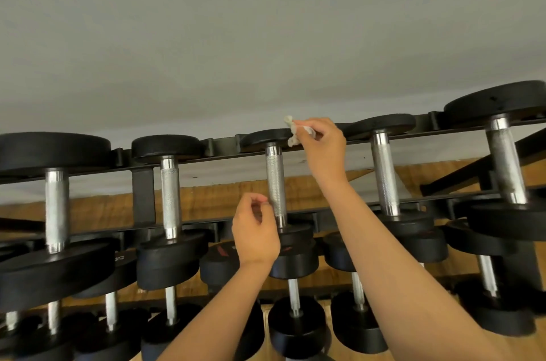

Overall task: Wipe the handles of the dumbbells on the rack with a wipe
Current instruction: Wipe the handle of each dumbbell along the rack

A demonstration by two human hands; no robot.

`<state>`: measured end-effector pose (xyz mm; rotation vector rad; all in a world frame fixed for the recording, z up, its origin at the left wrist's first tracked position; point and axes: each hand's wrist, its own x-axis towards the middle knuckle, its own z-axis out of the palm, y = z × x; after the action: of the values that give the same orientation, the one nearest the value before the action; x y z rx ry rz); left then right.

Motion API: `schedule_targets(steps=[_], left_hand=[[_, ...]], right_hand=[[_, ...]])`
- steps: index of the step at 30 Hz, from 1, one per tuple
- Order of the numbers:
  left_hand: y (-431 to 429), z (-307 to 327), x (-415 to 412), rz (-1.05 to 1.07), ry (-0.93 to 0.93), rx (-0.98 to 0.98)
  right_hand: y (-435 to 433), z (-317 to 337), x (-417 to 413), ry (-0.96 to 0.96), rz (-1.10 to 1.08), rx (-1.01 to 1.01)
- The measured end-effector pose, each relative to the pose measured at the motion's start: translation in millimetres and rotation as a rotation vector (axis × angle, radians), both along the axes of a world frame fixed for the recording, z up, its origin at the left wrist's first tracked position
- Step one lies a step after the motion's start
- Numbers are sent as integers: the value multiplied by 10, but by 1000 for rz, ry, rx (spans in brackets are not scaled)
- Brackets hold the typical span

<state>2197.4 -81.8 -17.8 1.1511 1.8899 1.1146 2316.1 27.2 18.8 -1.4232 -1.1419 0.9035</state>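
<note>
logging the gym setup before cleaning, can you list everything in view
top-tier dumbbells: five, black heads, steel handles, along the rack's upper rails
lower-tier dumbbells: several, count unclear, black, below
rack: one, black, spanning the frame
wipe: one, white, crumpled, past the far end of the middle handle
wall: one, grey, behind the rack
floor: wood-toned, beneath the rack
left hand: one, fingers curled, beside the middle handle, contact unclear
right hand: one, pinching the wipe
</note>
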Motion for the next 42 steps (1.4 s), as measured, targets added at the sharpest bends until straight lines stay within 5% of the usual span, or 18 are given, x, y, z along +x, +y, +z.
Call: schedule_targets(steps=[13, 29, 42], left_hand=[[-9, -31, -19, -28, 92, 4], [5, -61, -77, -70, 39, 29], [27, -90, -174, -63, -79, -4]], right_hand=[[9, -87, 57, 327, -8, -191], [126, -324, 199, 76, 31, -254], [186, -331, 162, 61, 136, -373]])
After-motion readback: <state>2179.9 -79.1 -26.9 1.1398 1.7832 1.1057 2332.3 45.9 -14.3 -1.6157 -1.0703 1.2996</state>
